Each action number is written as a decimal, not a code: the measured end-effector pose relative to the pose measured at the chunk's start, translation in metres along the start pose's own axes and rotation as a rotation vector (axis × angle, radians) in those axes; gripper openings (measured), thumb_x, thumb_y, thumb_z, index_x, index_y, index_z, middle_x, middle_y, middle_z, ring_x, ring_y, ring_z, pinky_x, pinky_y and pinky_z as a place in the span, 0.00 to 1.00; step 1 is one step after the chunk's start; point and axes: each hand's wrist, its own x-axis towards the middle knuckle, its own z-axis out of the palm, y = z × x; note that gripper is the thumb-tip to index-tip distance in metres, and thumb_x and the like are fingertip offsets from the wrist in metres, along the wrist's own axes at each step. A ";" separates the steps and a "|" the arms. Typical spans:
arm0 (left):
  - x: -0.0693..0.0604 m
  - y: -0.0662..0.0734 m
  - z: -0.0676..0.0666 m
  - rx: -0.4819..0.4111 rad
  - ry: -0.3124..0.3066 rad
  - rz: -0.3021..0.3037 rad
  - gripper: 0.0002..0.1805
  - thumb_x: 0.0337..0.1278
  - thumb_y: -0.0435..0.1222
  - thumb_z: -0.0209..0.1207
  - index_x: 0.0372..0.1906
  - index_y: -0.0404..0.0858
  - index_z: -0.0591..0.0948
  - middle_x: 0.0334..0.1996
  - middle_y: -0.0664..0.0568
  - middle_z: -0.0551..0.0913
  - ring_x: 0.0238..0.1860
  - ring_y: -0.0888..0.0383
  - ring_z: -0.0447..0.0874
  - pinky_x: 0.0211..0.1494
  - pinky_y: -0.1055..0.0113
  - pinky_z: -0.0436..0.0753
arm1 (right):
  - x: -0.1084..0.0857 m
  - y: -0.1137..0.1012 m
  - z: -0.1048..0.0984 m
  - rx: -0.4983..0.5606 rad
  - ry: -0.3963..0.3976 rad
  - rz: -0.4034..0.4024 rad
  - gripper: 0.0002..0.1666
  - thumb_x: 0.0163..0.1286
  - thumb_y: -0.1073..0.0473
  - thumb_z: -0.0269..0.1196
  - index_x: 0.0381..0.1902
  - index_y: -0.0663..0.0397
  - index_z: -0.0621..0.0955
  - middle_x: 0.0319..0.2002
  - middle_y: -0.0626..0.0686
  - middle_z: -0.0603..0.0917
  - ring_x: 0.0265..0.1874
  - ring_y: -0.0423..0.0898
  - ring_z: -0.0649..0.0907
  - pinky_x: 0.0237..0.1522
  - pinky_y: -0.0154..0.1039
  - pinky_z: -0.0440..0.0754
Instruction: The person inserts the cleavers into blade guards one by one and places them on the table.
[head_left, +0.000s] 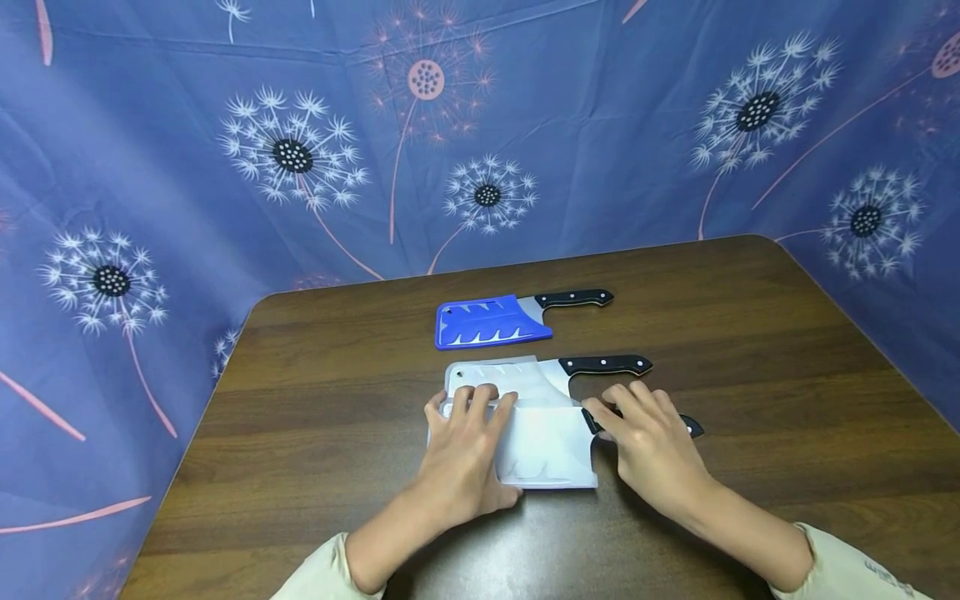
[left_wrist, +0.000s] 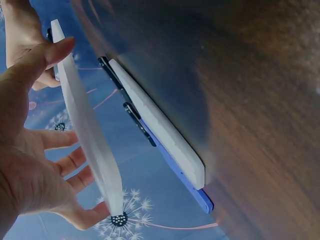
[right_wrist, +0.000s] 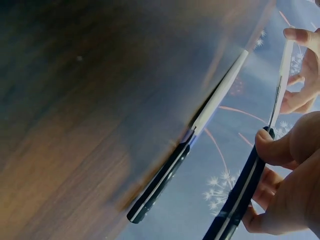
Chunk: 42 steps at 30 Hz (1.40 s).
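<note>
A cleaver in a white blade cover is held up off the table between both hands. My left hand grips the cover by its long edges, thumb on the near side and fingers on the far side, as the left wrist view shows. My right hand holds the black handle, thumb along it close to the blade. A strip of blade shows between handle and cover. Just behind lies a second cleaver in a whitish cover, its black handle pointing right.
Farther back on the brown wooden table lies a cleaver in a blue cover, its handle also pointing right. A blue curtain with dandelion prints hangs behind the table's back edge.
</note>
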 end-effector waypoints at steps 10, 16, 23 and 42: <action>-0.007 0.003 0.004 -0.020 -0.114 -0.043 0.61 0.09 0.60 0.77 0.65 0.40 0.71 0.54 0.48 0.71 0.55 0.49 0.67 0.57 0.38 0.61 | -0.005 -0.002 0.003 0.007 -0.140 0.026 0.27 0.41 0.74 0.74 0.44 0.57 0.85 0.38 0.52 0.79 0.35 0.47 0.74 0.32 0.43 0.73; -0.008 0.004 0.006 -0.037 -0.159 -0.067 0.62 0.10 0.60 0.77 0.65 0.39 0.72 0.54 0.48 0.71 0.54 0.49 0.67 0.57 0.38 0.62 | -0.007 -0.002 0.004 0.021 -0.181 0.026 0.28 0.42 0.74 0.74 0.45 0.56 0.85 0.38 0.51 0.79 0.35 0.46 0.74 0.33 0.43 0.73; -0.009 0.007 0.011 -0.049 -0.244 -0.107 0.61 0.10 0.62 0.77 0.64 0.41 0.72 0.54 0.49 0.71 0.54 0.50 0.68 0.55 0.38 0.64 | -0.010 -0.002 0.006 0.030 -0.248 0.030 0.27 0.43 0.72 0.74 0.46 0.56 0.85 0.38 0.50 0.78 0.36 0.46 0.74 0.34 0.45 0.77; -0.014 0.012 0.025 -0.046 -0.374 -0.120 0.59 0.10 0.62 0.77 0.62 0.42 0.74 0.52 0.50 0.72 0.55 0.51 0.67 0.52 0.38 0.68 | -0.021 -0.006 0.012 0.023 -0.379 0.037 0.28 0.44 0.66 0.75 0.47 0.53 0.84 0.37 0.48 0.76 0.38 0.46 0.76 0.40 0.58 0.81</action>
